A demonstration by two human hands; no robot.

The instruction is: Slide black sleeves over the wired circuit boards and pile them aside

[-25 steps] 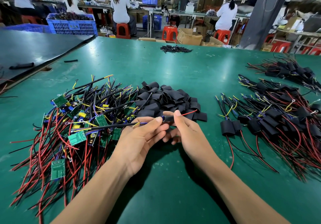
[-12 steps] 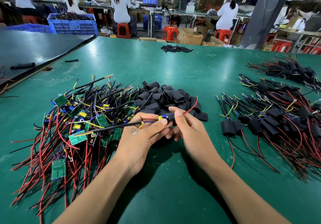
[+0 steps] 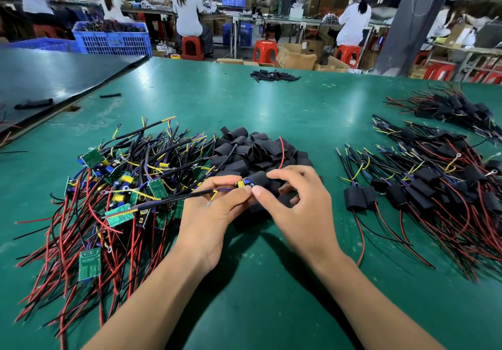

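Landmark: sleeve pile (image 3: 255, 148), a heap of loose black tubes lying on the green table (image 3: 271, 309).
Left hand (image 3: 214, 214): just in front of the sleeve pile; thumb and fingers pinch the wired circuit board (image 3: 244, 183) at its cable end.
Right hand (image 3: 296, 214): just in front of the sleeve pile; thumb and forefinger pinch the black sleeve (image 3: 260, 180), other fingers loosely bent.
Black sleeve: over the near edge of the sleeve pile, partly covering the board; blue and yellow components exposed at its left end.
Red wire (image 3: 282, 151): rises from the sleeve's far end, above the sleeve pile.
Unsleeved boards (image 3: 122, 186): left of the sleeve pile, touching it.
Finished boards (image 3: 434, 184): right of the sleeve pile, apart.
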